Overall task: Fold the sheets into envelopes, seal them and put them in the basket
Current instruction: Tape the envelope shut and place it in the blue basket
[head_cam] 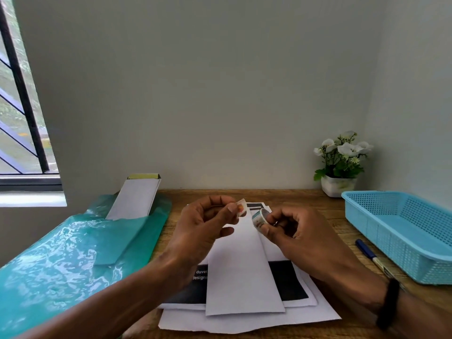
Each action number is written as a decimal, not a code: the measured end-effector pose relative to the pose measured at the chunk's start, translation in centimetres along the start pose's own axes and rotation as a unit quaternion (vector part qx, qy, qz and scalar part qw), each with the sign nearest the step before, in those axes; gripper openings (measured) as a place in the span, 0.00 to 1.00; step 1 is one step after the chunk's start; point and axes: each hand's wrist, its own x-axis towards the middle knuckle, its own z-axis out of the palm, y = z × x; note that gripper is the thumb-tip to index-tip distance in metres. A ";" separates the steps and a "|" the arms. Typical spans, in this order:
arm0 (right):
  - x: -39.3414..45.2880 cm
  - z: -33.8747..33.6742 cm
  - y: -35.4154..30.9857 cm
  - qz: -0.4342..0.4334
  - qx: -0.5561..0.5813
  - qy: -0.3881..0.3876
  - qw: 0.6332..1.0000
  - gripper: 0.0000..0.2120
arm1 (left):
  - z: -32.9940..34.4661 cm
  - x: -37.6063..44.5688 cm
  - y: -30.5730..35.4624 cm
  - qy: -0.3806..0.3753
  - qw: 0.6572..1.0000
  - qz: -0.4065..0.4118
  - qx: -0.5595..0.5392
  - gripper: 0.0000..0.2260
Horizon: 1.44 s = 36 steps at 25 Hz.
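A folded white sheet (241, 272) lies lengthwise on a stack of printed sheets (291, 285) at the middle of the wooden table (325, 211). Above its far end, my right hand (296, 231) grips a small patterned roll of tape (259, 217). My left hand (208, 221) pinches the pulled-out strip of tape (241, 207) between thumb and fingers. The light blue basket (401, 231) stands at the right and shows nothing inside.
A blue pen (368, 253) lies between the sheets and the basket. A teal plastic bag (73, 253) with envelopes (134, 199) covers the left side. A white pot of flowers (340, 165) stands at the back right against the wall.
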 end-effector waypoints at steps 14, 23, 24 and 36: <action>1.6 -4.1 3.0 0.065 -0.344 0.041 0.936 0.12 | -0.3 0.1 0.2 -0.019 0.979 0.102 0.176 0.23; -0.6 -0.4 -0.7 -0.120 0.000 -0.022 0.993 0.24 | 0.2 -0.8 0.5 -0.073 0.937 0.179 0.291 0.40; -0.6 -0.4 -0.5 -0.112 0.014 -0.005 0.994 0.21 | 0.2 -0.8 0.5 -0.075 0.935 0.178 0.297 0.40; -0.3 -0.8 0.2 0.162 0.311 -0.051 0.935 0.22 | -2.3 1.3 -0.2 0.069 0.982 -0.027 0.172 0.34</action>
